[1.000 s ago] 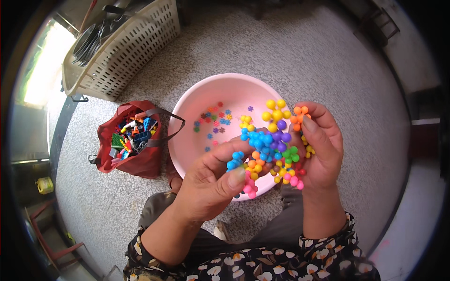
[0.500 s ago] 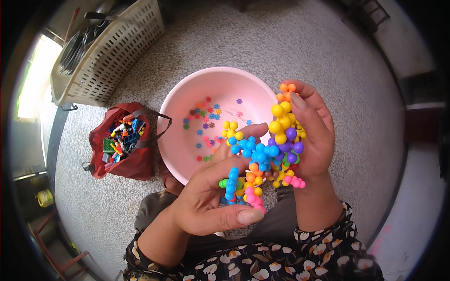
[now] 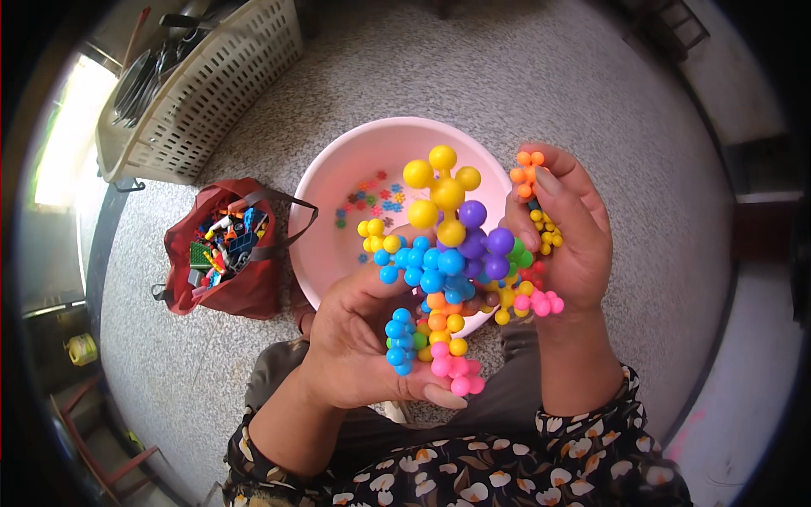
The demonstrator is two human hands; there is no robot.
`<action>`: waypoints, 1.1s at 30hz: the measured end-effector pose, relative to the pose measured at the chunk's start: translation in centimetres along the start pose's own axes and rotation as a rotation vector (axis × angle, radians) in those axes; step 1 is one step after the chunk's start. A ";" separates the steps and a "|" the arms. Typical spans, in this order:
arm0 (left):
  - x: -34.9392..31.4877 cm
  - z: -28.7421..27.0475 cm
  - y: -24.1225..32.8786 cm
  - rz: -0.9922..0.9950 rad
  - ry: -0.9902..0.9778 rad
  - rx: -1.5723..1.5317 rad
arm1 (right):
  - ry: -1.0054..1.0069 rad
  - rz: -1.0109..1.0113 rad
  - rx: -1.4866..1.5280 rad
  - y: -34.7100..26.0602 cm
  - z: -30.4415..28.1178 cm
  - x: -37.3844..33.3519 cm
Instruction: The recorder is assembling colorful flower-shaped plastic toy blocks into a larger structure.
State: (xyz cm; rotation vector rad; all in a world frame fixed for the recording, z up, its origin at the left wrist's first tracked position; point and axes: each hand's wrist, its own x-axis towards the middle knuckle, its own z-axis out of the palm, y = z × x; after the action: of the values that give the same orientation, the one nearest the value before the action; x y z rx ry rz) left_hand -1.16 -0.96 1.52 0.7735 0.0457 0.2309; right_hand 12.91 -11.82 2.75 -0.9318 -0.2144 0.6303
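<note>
My left hand (image 3: 351, 342) is closed round a model of joined knobbly snap-together pieces (image 3: 441, 260) in blue, yellow, purple, orange, green and pink. Large yellow balls stick up from its top, and the pink and blue ends hang near my left thumb. To its right, my right hand (image 3: 579, 228) pinches an orange knobbed piece (image 3: 527, 172) between thumb and fingers. A small yellow piece (image 3: 548, 237) shows beside the right palm; whether it joins the orange one or the model I cannot tell. Beneath both hands stands a pink basin (image 3: 325, 169) with several small, flower-shaped pieces on its bottom.
Left of the basin a red bag (image 3: 253, 287) with dark handles holds mixed building bricks. Beyond it a cream slotted basket (image 3: 211, 93) contains dark utensils. Speckled floor (image 3: 473, 76) surrounds the basin. My knees are close below my hands.
The model has tilted and risen in my left hand, its large yellow balls swinging left, away from my right fingers. My right hand keeps the orange piece, now apart from those balls.
</note>
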 end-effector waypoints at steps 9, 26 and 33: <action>-0.1 -0.6 -0.8 0.035 -0.093 -0.070 | -0.040 0.034 -0.053 0.2 0.3 -0.2; 1.6 0.1 0.1 -0.108 0.099 -0.151 | 0.057 -0.011 -0.202 0.4 0.9 -0.3; 1.9 0.4 1.1 -0.102 0.146 -0.222 | 0.073 -0.058 -0.140 0.5 0.8 -0.2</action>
State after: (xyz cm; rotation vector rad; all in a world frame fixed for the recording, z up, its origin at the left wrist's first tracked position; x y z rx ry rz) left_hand 0.49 -0.02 2.68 0.5311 0.1943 0.1910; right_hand 12.14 -11.17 2.85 -1.0773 -0.2220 0.5319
